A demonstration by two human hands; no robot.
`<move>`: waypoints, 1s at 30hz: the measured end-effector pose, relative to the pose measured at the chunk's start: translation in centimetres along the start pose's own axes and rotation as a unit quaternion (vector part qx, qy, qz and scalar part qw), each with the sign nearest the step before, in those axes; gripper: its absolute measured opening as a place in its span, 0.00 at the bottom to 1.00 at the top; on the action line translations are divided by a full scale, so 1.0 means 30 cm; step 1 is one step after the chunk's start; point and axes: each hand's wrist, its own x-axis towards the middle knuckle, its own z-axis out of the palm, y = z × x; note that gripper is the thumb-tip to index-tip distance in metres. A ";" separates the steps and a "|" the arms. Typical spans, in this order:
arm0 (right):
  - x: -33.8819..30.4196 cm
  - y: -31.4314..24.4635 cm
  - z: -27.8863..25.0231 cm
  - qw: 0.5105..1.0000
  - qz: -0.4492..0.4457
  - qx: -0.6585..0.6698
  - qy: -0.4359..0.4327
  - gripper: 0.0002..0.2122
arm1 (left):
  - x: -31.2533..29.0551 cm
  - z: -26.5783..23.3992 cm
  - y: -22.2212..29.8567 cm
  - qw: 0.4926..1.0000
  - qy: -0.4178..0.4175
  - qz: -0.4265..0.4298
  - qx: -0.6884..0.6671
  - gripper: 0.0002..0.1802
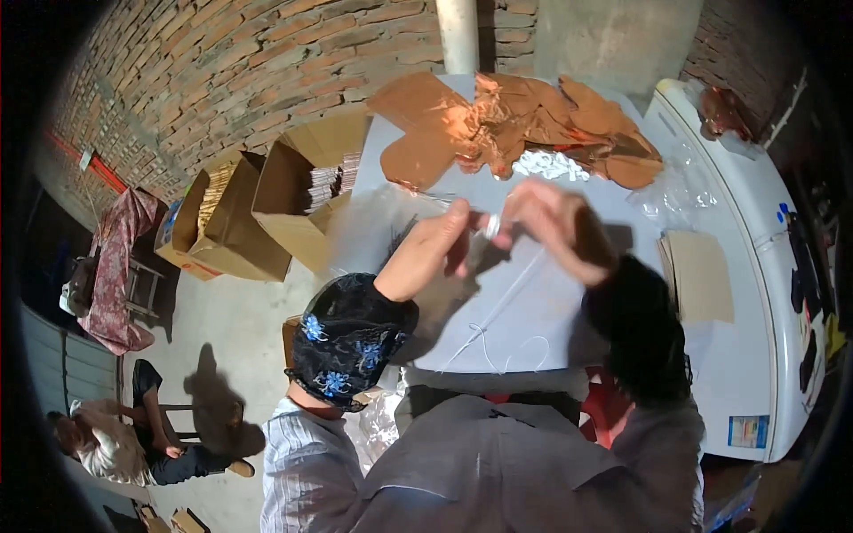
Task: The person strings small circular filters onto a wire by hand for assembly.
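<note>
My left hand (428, 247) and my right hand (566, 229) meet over the table, fingers closed and fingertips almost touching. Between them is a small white piece (492, 227), pinched in my right fingertips; its kind is too small to tell. My left thumb and fingers press together beside it, and whatever they hold is hidden. White string (511, 298) lies on the table (542, 346) below my hands, with loose ends near the front edge. Just beyond my right hand sits a pile of small white pieces (551, 165).
Brown crumpled sheets (533, 111) cover the table's far side. Clear plastic (680, 191) and flat brown card (699, 275) lie at the right, beside a white refrigerator-like cabinet (764, 222). Open cardboard boxes (289, 191) hold stacked bundles at the left. A person (120, 440) sits lower left.
</note>
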 end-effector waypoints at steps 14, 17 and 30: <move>-0.022 0.185 0.097 0.995 0.012 -0.079 -0.063 0.07 | -0.012 0.028 0.073 0.957 0.053 0.053 -0.280 0.42; -0.049 0.021 0.143 0.993 -0.082 -0.073 -0.046 0.08 | -0.031 -0.011 -0.001 0.989 0.122 0.059 0.052 0.34; 0.005 0.171 0.012 0.995 0.024 -0.095 0.035 0.05 | -0.019 0.046 -0.037 0.947 -0.027 0.047 -0.318 0.39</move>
